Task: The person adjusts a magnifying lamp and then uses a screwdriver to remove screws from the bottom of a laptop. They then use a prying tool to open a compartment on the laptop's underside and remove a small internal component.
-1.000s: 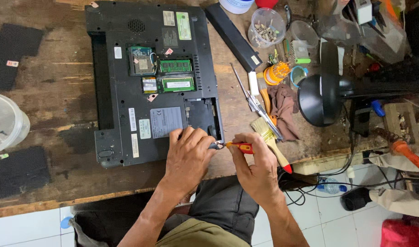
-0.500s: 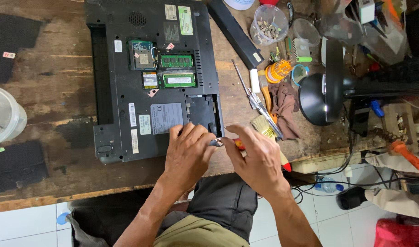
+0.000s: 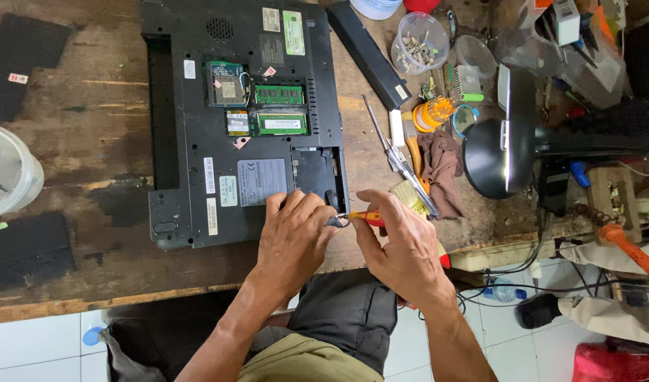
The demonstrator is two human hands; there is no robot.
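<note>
the upturned black laptop [image 3: 243, 120] lies on the worn wooden workbench [image 3: 91, 134], its memory bay uncovered. the left hand [image 3: 293, 240] rests on the laptop's near right corner, fingers curled narrow around something small and dark i cannot make out. the right hand [image 3: 402, 247] sits just beside it, off the laptop's edge, pinching a small screwdriver with an orange-red handle [image 3: 363, 218] whose tip meets the left fingertips. farther back, right of the laptop, a clear plastic cup [image 3: 420, 42] holds a heap of small screws and bits. at the left edge stands a translucent white tub [image 3: 9, 173]; its contents are unclear.
</note>
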